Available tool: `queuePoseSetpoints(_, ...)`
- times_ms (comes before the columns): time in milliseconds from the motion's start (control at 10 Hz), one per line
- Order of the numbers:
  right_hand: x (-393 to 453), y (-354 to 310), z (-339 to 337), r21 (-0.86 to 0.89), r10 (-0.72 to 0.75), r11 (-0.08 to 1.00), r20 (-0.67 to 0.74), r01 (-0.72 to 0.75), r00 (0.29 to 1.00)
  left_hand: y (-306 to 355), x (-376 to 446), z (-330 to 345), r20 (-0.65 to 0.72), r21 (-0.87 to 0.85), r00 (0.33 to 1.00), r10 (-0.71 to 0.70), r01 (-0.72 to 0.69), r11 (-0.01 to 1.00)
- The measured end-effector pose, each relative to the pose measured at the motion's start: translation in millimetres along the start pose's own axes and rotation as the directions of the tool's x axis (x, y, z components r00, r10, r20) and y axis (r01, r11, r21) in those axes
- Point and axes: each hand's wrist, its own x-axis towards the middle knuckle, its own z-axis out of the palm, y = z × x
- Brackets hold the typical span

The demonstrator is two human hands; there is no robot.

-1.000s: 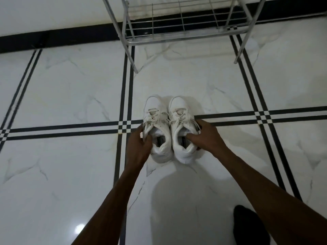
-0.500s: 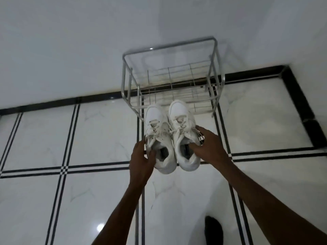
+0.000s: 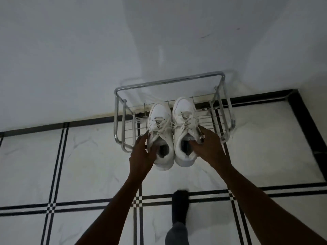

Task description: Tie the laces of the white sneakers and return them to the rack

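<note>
Two white sneakers are held side by side in the air, toes pointing away from me, above the front of the metal shoe rack. My left hand grips the left sneaker at its outer collar, thumb inside the opening. The right sneaker is held by my right hand, fingers hooked into its opening. Both pairs of laces look tied in loose bows over the tongues. The toes overlap the rack's wire shelf; whether the soles touch it I cannot tell.
The chrome rack stands against a white wall on a white marble floor with black stripe lines. A black skirting band turns a corner at the right. My dark-socked foot stands on the floor below the sneakers.
I lifted both sneakers off the floor and carried them forward and up to the rack. The view rose, so the rack and wall now fill the upper frame.
</note>
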Motion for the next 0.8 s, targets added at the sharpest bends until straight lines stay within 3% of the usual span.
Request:
queuePoseSetpoints(300, 93, 5, 21, -0.12, 0.09, 0.989, 0.051, -0.083, 0.995, -12, 102, 22, 0.025, -0.047, 0.999, -0.035, 0.036, 0.998)
queuePoseSetpoints(700, 105, 23, 24, -0.14, 0.121, 0.984, 0.09, -0.108, 0.989, -28, 96, 38, 0.053, -0.048, 0.996, -0.079, 0.081, 0.996)
queuePoseSetpoints(800, 97, 18, 17, -0.199, 0.176, 0.967, 0.082, -0.157, 0.981, -24, 92, 30, 0.029, 0.069, 0.997, -0.069, 0.067, 0.995)
